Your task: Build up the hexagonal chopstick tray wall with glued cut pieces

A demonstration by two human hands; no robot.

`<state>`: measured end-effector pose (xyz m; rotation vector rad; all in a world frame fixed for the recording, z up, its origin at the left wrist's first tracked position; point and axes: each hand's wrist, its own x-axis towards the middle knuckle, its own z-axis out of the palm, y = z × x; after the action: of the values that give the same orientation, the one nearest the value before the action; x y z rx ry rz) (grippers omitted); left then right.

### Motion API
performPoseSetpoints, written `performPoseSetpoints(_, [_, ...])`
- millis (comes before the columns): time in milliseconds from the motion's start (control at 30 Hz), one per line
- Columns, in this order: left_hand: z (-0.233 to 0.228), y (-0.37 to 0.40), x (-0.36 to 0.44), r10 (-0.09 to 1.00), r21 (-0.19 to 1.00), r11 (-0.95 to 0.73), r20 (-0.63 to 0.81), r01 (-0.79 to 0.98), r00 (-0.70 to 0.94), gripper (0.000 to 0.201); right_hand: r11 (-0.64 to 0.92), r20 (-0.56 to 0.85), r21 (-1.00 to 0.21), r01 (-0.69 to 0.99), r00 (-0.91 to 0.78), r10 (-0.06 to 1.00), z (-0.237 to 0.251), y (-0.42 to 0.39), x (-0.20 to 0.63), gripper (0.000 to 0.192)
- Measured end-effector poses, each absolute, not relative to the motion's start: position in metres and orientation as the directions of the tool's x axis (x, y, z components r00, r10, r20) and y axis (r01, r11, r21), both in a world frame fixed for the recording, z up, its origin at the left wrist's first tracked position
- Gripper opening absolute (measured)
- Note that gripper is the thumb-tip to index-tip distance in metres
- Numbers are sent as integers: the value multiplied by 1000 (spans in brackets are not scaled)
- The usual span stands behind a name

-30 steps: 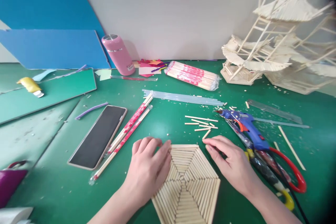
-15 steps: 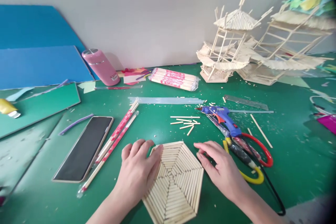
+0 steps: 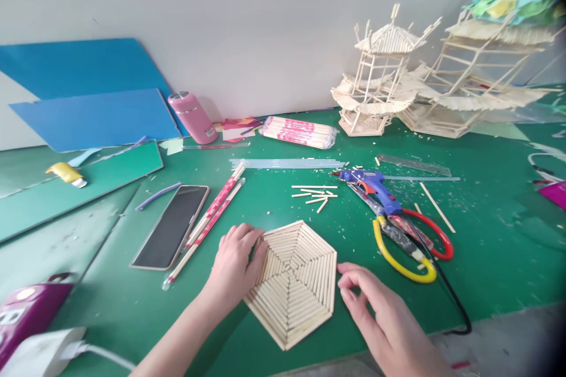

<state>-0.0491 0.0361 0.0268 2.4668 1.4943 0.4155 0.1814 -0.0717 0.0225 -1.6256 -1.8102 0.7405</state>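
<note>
A many-sided panel of pale wooden sticks (image 3: 305,283), laid in rings like a web, lies flat on the green table in front of me. My left hand (image 3: 239,259) grips its left edge, thumb along the rim and fingers bent beside it. Just off the panel's right edge, my right hand (image 3: 365,300) is loosely curled, thumb and forefinger apart, with nothing visible in it. Beyond the panel lie several short loose sticks (image 3: 315,193). A blue glue gun (image 3: 374,188) rests to the right, near scissors (image 3: 404,241) with one yellow and one red handle.
A phone (image 3: 172,227) and slim stick packs (image 3: 212,212) lie left. Toward the wall are a pink bottle (image 3: 193,118), a bagged stick bundle (image 3: 299,132), glue sticks (image 3: 287,164) and stick-built pavilions (image 3: 380,82). A purple power strip (image 3: 33,312) with a white plug sits front left.
The view has shifted left and back, bringing the power strip into sight. My right hand has drawn back slightly from the panel's right edge; my left hand stays at its left edge.
</note>
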Motion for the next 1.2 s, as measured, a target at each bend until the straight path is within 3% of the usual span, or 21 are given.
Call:
performPoseSetpoints(300, [26, -33, -57, 899, 376, -435, 123, 818, 421, 20, 136, 47, -672, 728, -141, 989, 21, -14, 190, 30])
performPoseSetpoints(433, [34, -38, -50, 883, 412, -437, 26, 800, 469, 18, 190, 85, -659, 727, -178, 980, 19, 11, 185, 30])
performPoseSetpoints(633, [43, 5, -39, 929, 237, -356, -10, 904, 369, 30, 227, 148, -658, 718, -173, 974, 6, 19, 180, 30])
performPoseSetpoints(967, [23, 35, -17, 930, 210, -361, 13, 908, 367, 30, 253, 199, -663, 705, -160, 967, -2, 17, 183, 25])
performPoseSetpoints(1200, [23, 59, -46, 982, 164, -161, 122, 973, 142, 26, 226, 165, -674, 703, -154, 974, -4, 15, 187, 27])
